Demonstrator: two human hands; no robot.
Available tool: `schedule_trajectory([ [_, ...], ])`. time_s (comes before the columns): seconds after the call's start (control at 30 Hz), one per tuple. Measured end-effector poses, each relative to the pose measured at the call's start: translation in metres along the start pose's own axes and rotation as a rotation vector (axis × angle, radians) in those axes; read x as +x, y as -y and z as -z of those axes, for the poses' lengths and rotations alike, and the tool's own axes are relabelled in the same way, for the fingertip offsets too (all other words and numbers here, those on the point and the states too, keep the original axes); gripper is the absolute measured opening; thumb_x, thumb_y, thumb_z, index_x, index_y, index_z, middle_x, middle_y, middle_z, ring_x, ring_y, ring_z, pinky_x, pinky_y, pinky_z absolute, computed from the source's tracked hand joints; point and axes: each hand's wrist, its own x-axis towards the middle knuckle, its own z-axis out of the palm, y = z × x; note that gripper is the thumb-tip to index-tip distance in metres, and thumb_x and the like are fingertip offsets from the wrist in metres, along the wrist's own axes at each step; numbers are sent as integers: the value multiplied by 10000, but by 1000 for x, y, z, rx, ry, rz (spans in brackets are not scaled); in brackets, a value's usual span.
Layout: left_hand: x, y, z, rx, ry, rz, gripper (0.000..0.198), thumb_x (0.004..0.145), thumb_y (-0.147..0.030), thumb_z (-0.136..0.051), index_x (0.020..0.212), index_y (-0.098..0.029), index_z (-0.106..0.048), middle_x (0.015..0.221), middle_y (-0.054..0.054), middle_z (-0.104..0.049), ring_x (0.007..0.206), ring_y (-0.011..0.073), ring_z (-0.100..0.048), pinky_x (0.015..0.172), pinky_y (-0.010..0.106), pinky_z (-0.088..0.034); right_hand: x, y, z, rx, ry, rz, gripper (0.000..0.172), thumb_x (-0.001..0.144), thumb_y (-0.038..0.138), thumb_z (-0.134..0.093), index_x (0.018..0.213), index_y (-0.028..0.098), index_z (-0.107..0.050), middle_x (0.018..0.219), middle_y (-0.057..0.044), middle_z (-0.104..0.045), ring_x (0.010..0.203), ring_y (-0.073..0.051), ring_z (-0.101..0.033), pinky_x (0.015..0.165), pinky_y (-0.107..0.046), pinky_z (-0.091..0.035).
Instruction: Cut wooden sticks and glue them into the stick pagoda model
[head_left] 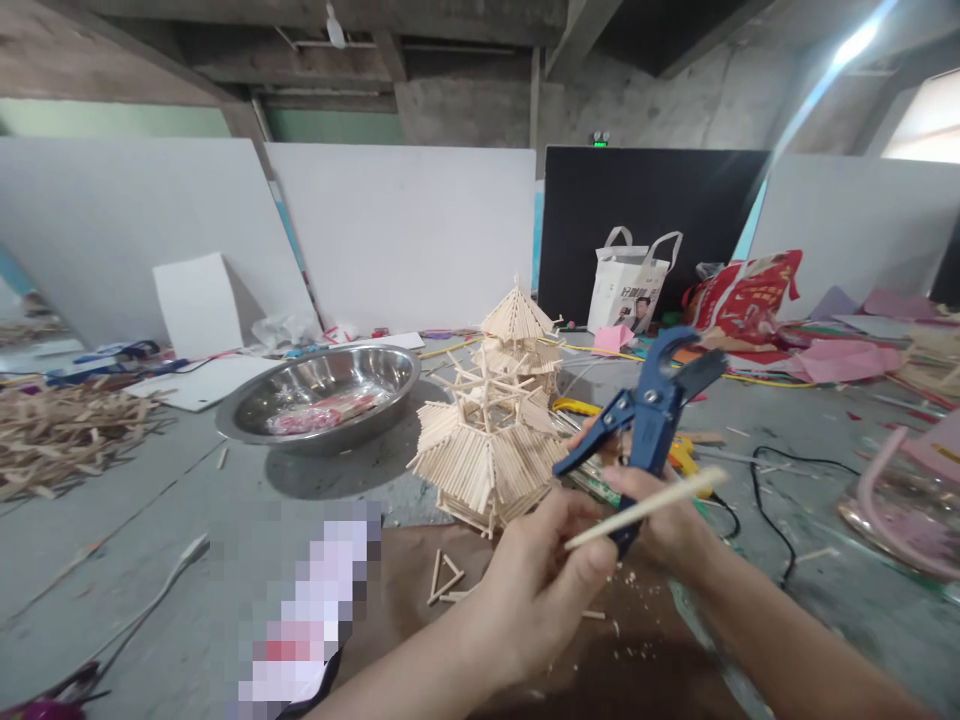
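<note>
Indoors, a left hand pinches the near left end of a slim, pale wooden stick whose long axis slants up toward the far right, over a plain brown sheet. The stick crosses before the right hand, its fingers wrapped around a dark-blue hook-jawed cutter, jaws parted and pointing up and to the far right. The grey tabletop, scuffed and littered, spreads beneath rough concrete beams, with smooth white panels and a matte black panel beyond. From left sit a tangled heap of flat wooden strips, a round, shiny steel basin, a tiered, ribbed pagoda-shaped model of wooden sticks and a white two-handled bag.
</note>
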Motion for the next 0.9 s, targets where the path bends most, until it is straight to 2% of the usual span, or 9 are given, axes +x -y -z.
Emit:
schedule_trajectory([
  [0.07,1,-1,6,-49,-74,-34,255,830,-354,-325,842,-143,-468,626,-5,-436,549,78,-360,493,201,-295,15,4,12,-108,-102,158,216,666,315,-492,825,212,-596,711,-22,-609,889,-219,-536,802,-345,-402],
  [0.17,4,1,12,-112,-225,35,284,847,-368,-280,735,-158,-434,618,-8,-437,503,63,-335,461,194,-274,28,12,28,-282,-165,293,237,670,260,-499,893,223,-570,686,3,-587,816,-201,-549,748,-320,-411],
  [0.23,8,2,16,-141,-291,88,246,836,-360,-327,727,-163,-427,617,-17,-448,468,50,-317,435,186,-258,32,14,32,-436,-114,353,252,659,232,-508,906,213,-551,707,2,-580,764,-193,-550,702,-306,-414],
  [0.33,14,0,24,-185,-342,127,204,798,-352,-417,726,-163,-438,580,-38,-441,423,35,-291,401,176,-231,34,13,32,-676,32,391,295,649,222,-509,943,192,-527,813,-24,-589,760,-190,-545,677,-299,-412],
  [0.47,18,-2,35,-260,-366,169,229,767,-366,-458,703,-149,-492,526,-52,-407,390,24,-275,368,167,-196,39,5,29,-856,132,388,395,644,250,-517,1033,182,-498,905,-51,-592,807,-200,-547,691,-306,-416],
  [0.57,20,-1,40,-270,-370,188,227,765,-356,-464,796,-147,-549,513,-52,-413,385,25,-275,358,165,-177,40,0,28,-892,162,369,412,643,248,-513,1051,189,-497,903,-52,-598,828,-203,-549,710,-313,-417],
  [0.63,22,1,41,-243,-360,194,220,766,-340,-466,791,-143,-562,499,-52,-407,389,26,-281,361,165,-182,39,-1,26,-882,173,376,432,638,236,-511,1067,185,-487,929,-58,-591,841,-199,-547,722,-312,-418],
  [0.77,23,6,40,-195,-331,195,214,777,-330,-449,750,-140,-544,495,-51,-410,394,28,-292,376,168,-205,33,-1,21,-875,212,395,485,623,223,-522,1102,181,-463,1004,-62,-570,911,-202,-523,793,-327,-394],
  [0.9,24,9,41,-157,-318,192,228,779,-315,-445,637,-141,-481,492,-49,-412,402,27,-295,391,168,-214,29,1,15,-896,263,323,502,605,231,-543,1102,216,-473,1022,-48,-572,935,-213,-515,820,-340,-379],
])
